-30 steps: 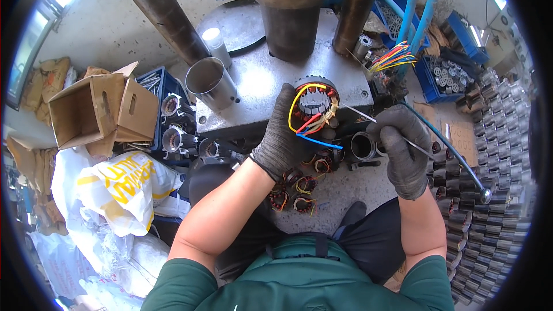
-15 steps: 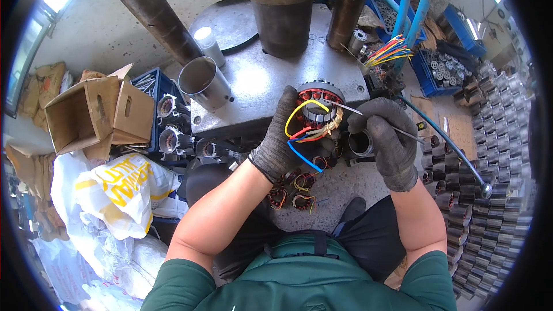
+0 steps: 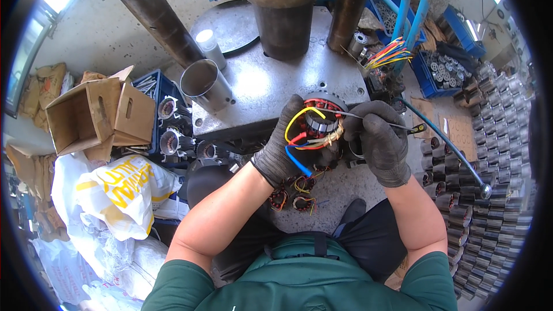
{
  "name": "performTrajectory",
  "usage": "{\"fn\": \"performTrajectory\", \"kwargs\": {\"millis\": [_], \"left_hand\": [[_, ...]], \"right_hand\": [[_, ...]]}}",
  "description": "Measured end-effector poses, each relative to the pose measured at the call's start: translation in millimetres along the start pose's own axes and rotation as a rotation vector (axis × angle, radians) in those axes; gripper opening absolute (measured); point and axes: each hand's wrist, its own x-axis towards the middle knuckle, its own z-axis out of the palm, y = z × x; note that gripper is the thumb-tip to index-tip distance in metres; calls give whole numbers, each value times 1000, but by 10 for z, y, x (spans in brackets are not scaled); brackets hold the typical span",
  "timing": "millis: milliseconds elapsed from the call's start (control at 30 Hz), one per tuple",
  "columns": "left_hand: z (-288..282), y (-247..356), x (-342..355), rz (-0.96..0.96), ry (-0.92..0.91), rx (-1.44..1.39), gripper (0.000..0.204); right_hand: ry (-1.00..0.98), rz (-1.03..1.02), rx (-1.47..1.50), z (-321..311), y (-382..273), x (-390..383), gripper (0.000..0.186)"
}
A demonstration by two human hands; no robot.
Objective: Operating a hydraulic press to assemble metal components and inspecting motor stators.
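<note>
Over the near edge of the press table, my gloved left hand [image 3: 281, 148] is closed around the side of a motor stator [image 3: 321, 125]. Red windings ring its top, and yellow, red and blue lead wires [image 3: 298, 160] hang from its near side beside tan lacing. My gloved right hand [image 3: 381, 143] grips a thin metal rod [image 3: 352, 114]. Its far end reaches over the stator's windings; I cannot tell whether it touches them. The rod's other end sticks out right of my hand. Part of the stator's right side is hidden.
On the press table [image 3: 276, 83] stand a metal cylinder [image 3: 205, 85] and a white-capped bottle [image 3: 211, 48], left of the press ram [image 3: 281, 17]. More stators [image 3: 304, 203] lie on the floor below my hands. Stacked metal sleeves [image 3: 489, 196] fill the right; a cardboard box [image 3: 80, 115] stands left.
My right hand has moved left, bringing the rod farther over the stator. The stator has dropped slightly and tilted, and the blue wire hangs at a different angle.
</note>
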Motion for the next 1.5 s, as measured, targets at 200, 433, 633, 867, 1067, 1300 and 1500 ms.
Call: {"fn": "performTrajectory", "kwargs": {"millis": [200, 433, 633, 867, 1067, 1300, 1500], "left_hand": [[-97, 10, 42, -75, -96, -155, 88], [-54, -9, 63, -53, 20, -112, 88], [-82, 25, 45, -100, -149, -132, 87], [-287, 1, 130, -67, -236, -61, 83], [-245, -2, 116, -42, -177, -52, 82], [-41, -10, 71, -13, 28, -81, 88], [0, 39, 45, 3, -43, -32, 87]], "right_hand": [[-46, -34, 114, -21, 46, 65, 26], [-21, -102, -70, 86, -27, -46, 23], [-29, -111, -126, 118, -34, -61, 19], [-77, -126, -215, 171, -84, -74, 18], [-74, -51, -132, 160, -44, -103, 18], [-88, -88, -84, 83, 64, -35, 21], [-28, -154, -109, 172, 24, -85, 24]]}}
